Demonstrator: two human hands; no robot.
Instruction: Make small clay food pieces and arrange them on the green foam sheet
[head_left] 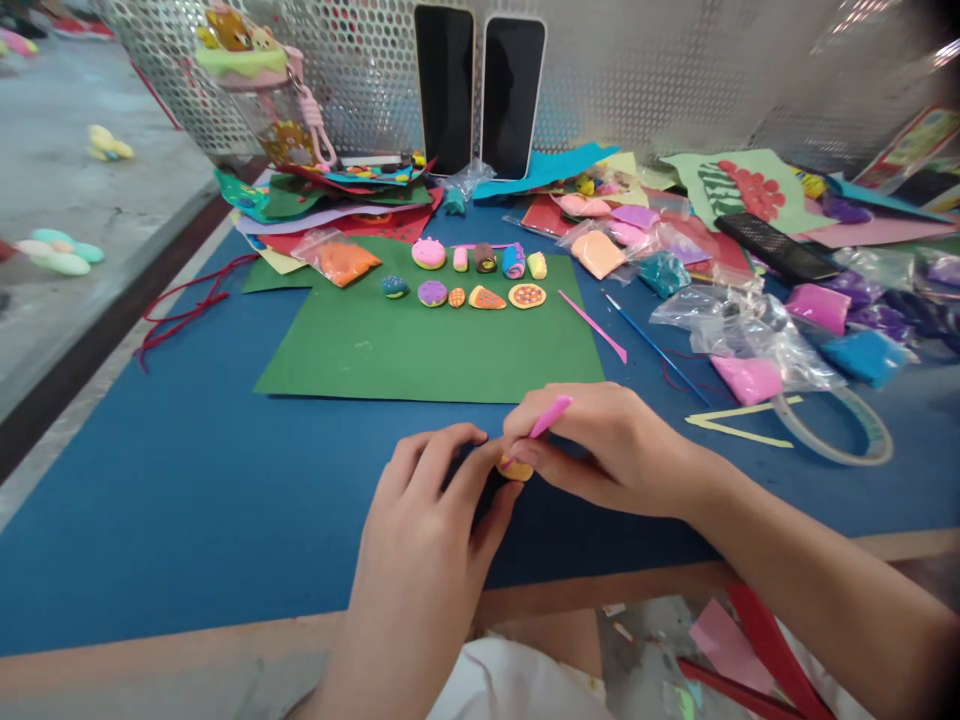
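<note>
Between thumb and fingers, my left hand (431,510) steadies a small yellow clay piece (517,468) just above the blue table top. My right hand (611,445) is closed round a pink modelling tool (553,415); its lower end meets the yellow piece, though my fingers hide part of the contact. Beyond my hands lies a green paper sheet (420,360). Two rows of tiny clay foods stand on it, among them a pink donut (428,253), a purple donut (432,293), a pizza slice (487,298) and a round pizza (527,295).
Right of the sheet lie another pink tool (592,326), a blue brush (656,348), bagged clay (746,378) and a clear tape ring (832,430). Two phones (513,100) lean on the perforated metal panel behind. A jar (266,110) stands back left, near red string (187,305).
</note>
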